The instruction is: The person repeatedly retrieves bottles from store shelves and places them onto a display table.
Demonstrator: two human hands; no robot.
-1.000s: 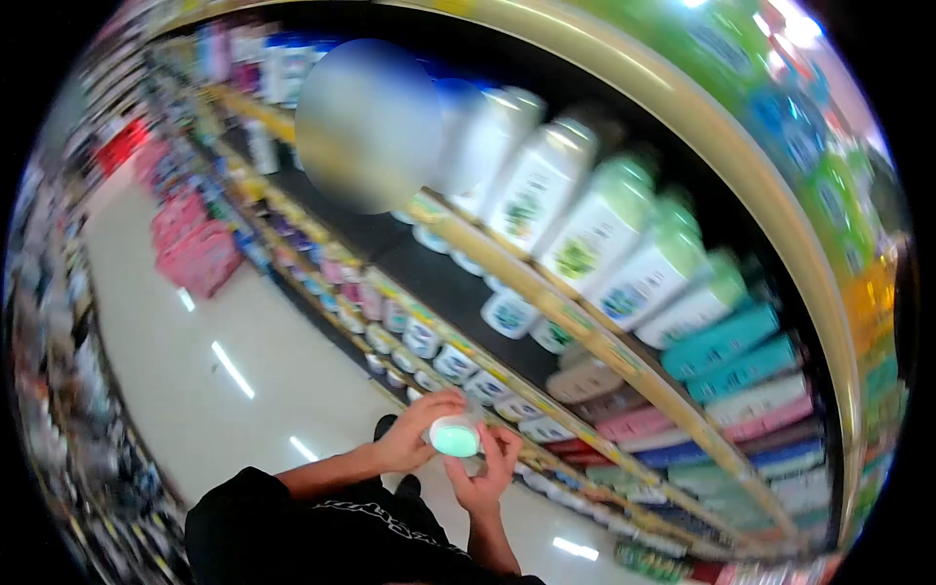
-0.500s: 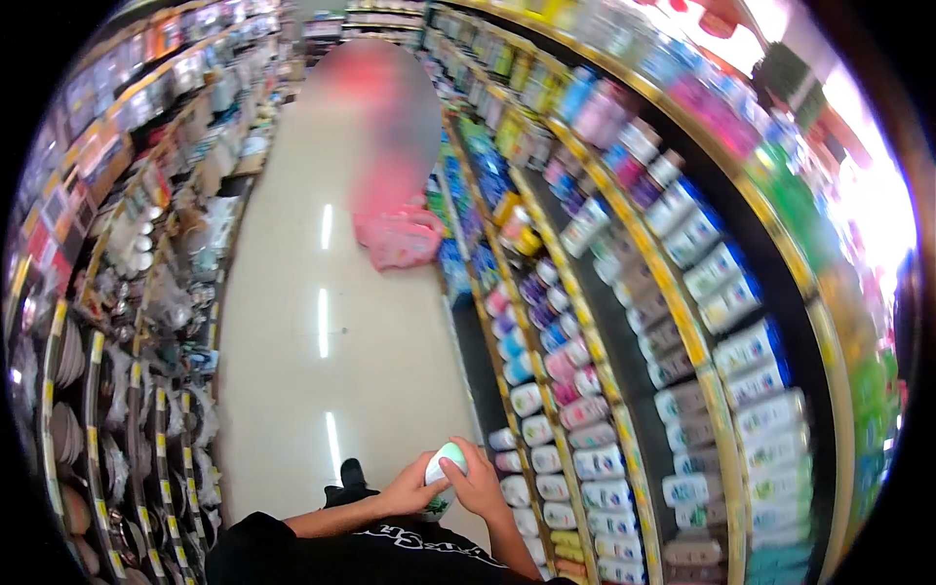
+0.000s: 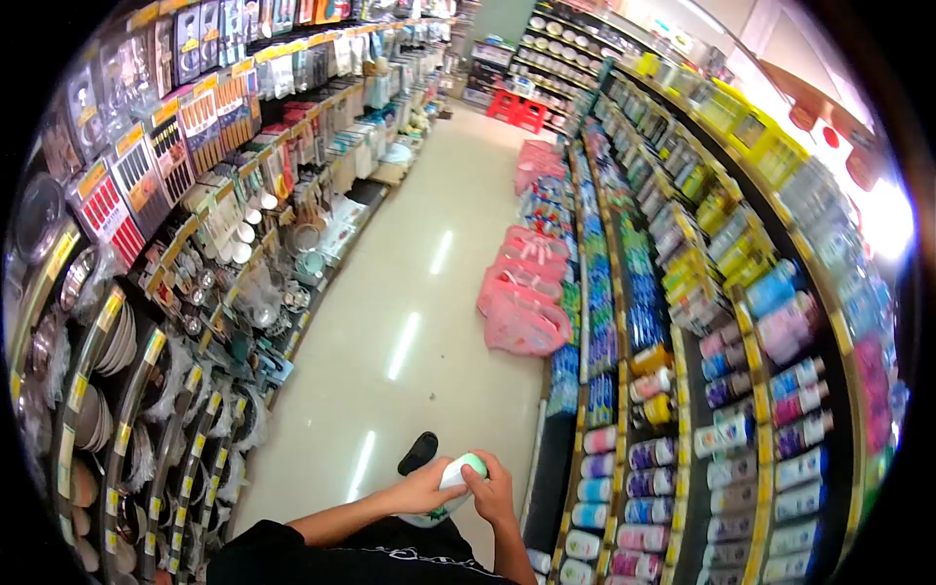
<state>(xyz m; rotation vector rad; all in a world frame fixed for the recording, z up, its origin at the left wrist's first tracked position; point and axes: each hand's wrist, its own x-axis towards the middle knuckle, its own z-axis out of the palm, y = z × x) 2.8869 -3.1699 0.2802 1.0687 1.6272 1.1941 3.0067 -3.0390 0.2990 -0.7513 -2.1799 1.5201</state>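
A white bottle with a pale green top (image 3: 460, 470) is held in front of my body, low in the head view. My left hand (image 3: 425, 487) wraps round it from the left. My right hand (image 3: 492, 489) grips its other side, with the thumb pressed near the top. Below the hands a white and green part shows, perhaps the bottle's lower end; the fingers hide how it joins. Its label cannot be read.
Shelves of bottles (image 3: 655, 483) line the right side of the aisle. Hanging chopsticks (image 3: 107, 216) and pans (image 3: 97, 419) fill the left racks. Pink bags (image 3: 526, 317) stand on the floor along the right shelves, and red stools (image 3: 517, 110) are at the far end. My shoe (image 3: 418, 453) is on the tiles.
My view has turned left, so the aisle and pink bags appear further right and more of the left racks shows. Both hands stay on the bottle. The shoe now shows further forward.
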